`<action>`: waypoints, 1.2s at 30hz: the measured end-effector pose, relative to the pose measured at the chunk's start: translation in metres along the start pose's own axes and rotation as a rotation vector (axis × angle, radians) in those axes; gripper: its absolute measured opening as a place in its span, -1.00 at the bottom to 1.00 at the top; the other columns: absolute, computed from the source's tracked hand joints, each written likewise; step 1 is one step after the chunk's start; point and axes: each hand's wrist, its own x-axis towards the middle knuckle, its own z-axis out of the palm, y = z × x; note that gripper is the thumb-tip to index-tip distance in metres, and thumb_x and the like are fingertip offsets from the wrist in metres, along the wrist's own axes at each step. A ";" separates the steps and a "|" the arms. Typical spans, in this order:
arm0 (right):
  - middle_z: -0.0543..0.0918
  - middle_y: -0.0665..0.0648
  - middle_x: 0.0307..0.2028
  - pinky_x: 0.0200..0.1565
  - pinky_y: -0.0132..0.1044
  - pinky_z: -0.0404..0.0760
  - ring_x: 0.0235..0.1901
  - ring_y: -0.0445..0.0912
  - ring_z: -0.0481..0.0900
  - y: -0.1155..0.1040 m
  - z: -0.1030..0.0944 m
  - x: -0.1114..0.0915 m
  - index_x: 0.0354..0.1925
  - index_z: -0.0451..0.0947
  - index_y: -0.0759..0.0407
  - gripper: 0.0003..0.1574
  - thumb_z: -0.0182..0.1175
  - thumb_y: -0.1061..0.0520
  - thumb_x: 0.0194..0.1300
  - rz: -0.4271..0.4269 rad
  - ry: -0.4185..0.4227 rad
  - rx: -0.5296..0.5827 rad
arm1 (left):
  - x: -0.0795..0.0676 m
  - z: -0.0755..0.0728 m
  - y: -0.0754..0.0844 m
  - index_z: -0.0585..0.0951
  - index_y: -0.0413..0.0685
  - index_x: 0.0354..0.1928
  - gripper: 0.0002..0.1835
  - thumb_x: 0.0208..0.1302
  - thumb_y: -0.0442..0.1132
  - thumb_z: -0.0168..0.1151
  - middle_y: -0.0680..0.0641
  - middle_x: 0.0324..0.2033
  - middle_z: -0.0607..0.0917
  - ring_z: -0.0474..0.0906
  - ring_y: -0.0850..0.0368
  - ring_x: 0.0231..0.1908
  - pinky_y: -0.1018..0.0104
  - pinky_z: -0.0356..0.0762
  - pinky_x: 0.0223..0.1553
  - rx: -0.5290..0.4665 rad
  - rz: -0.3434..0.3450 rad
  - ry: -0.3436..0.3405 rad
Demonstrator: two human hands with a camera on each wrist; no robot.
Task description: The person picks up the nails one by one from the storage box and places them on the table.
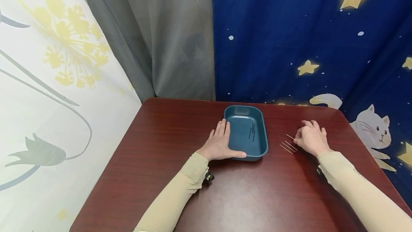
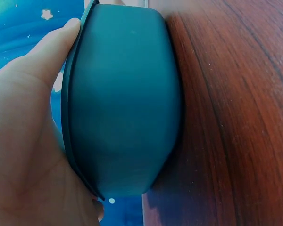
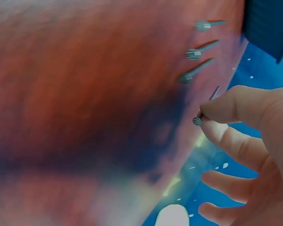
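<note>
My right hand [image 1: 311,139] pinches a thin metal rotary burr [image 3: 197,121] between thumb and index finger, its small textured head poking out below the fingertips in the right wrist view. The other fingers are spread apart. Beside it on the table lie 3 more burrs [image 3: 193,54], roughly parallel, with silvery shanks and grooved heads. Straight fingers of my left hand [image 1: 219,146] rest along the left rim of a blue-green plastic tray [image 1: 241,142], the thumb over its near rim. Several dark, thin burrs [image 1: 253,131] lie on the right part of the tray's floor.
The tray stands on a dark red wooden table [image 1: 161,146], close to its far edge. Behind the table hang a grey curtain [image 1: 180,46] and a blue curtain [image 1: 257,46] with stars. A white floral curtain [image 1: 64,99] is on the left.
</note>
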 end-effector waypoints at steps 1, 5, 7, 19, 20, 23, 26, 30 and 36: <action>0.30 0.38 0.18 -0.01 0.49 -0.13 0.21 0.40 -0.02 0.002 0.001 -0.001 -0.76 0.50 -0.08 -0.75 0.35 0.09 -0.12 0.006 -0.008 0.000 | 0.000 0.000 0.000 -0.28 -0.02 0.43 0.46 -0.46 0.75 -0.12 0.00 0.41 -0.40 -0.34 0.03 0.41 -0.05 -0.05 0.30 -0.001 0.001 0.000; 0.29 0.37 0.18 0.00 0.48 -0.14 0.21 0.40 -0.03 0.007 0.006 -0.004 -0.73 0.52 -0.08 -0.78 0.35 0.10 -0.10 0.023 -0.033 0.003 | 0.000 0.000 0.000 -0.32 0.00 0.42 0.46 -0.46 0.75 -0.13 -0.03 0.42 -0.38 -0.34 0.02 0.41 -0.05 -0.05 0.30 0.007 0.001 -0.002; 0.29 0.36 0.18 0.01 0.48 -0.14 0.21 0.40 -0.03 0.008 0.007 -0.005 -0.72 0.52 -0.08 -0.78 0.34 0.10 -0.09 0.026 -0.039 0.002 | 0.000 0.000 0.000 -0.32 -0.01 0.42 0.46 -0.45 0.75 -0.13 -0.05 0.42 -0.36 -0.34 0.01 0.41 -0.06 -0.05 0.30 0.004 0.003 0.000; 0.36 0.33 0.14 -0.01 0.49 -0.16 0.18 0.32 0.04 0.008 0.006 -0.011 -0.74 0.52 -0.09 -0.78 0.31 0.16 -0.12 -0.012 -0.013 -0.008 | 0.000 -0.001 0.002 -0.32 0.00 0.42 0.46 -0.45 0.74 -0.11 0.00 0.41 -0.43 -0.37 0.03 0.41 -0.05 -0.06 0.31 -0.005 0.000 -0.009; 0.36 0.33 0.14 -0.01 0.49 -0.15 0.18 0.32 0.04 0.008 0.006 -0.012 -0.75 0.52 -0.09 -0.77 0.30 0.16 -0.12 -0.015 -0.010 -0.009 | 0.000 0.000 0.001 -0.32 0.00 0.42 0.46 -0.45 0.74 -0.11 0.00 0.41 -0.43 -0.38 0.03 0.41 -0.05 -0.06 0.31 -0.006 0.000 -0.010; 0.38 0.33 0.13 -0.02 0.48 -0.13 0.18 0.32 0.05 0.008 0.006 -0.013 -0.76 0.50 -0.10 -0.76 0.29 0.17 -0.13 -0.017 -0.009 -0.016 | 0.000 0.000 0.001 -0.33 0.00 0.42 0.46 -0.45 0.74 -0.11 0.00 0.41 -0.43 -0.37 0.03 0.41 -0.05 -0.07 0.31 -0.010 0.002 -0.009; 0.39 0.33 0.12 -0.02 0.48 -0.12 0.17 0.32 0.06 0.007 0.005 -0.015 -0.76 0.50 -0.10 -0.76 0.30 0.17 -0.14 -0.018 -0.011 -0.017 | 0.000 0.001 0.001 -0.32 0.00 0.42 0.46 -0.45 0.74 -0.11 0.00 0.41 -0.43 -0.36 0.03 0.41 -0.05 -0.06 0.31 -0.017 0.006 -0.005; 0.40 0.33 0.10 -0.03 0.49 -0.11 0.16 0.32 0.06 0.005 0.005 -0.017 -0.76 0.52 -0.10 -0.78 0.30 0.16 -0.15 -0.031 -0.013 -0.015 | -0.001 0.003 -0.001 -0.32 0.00 0.42 0.46 -0.46 0.74 -0.11 0.00 0.41 -0.42 -0.35 0.02 0.41 -0.05 -0.05 0.30 -0.031 0.003 0.006; 0.44 0.32 0.07 -0.04 0.48 -0.09 0.15 0.31 0.09 0.003 0.003 -0.020 -0.77 0.51 -0.11 -0.77 0.29 0.18 -0.18 -0.041 0.009 -0.027 | -0.002 0.003 -0.001 -0.27 -0.05 0.43 0.47 -0.46 0.73 -0.05 -0.01 0.41 -0.40 -0.34 0.00 0.41 -0.06 -0.04 0.30 -0.073 0.012 0.024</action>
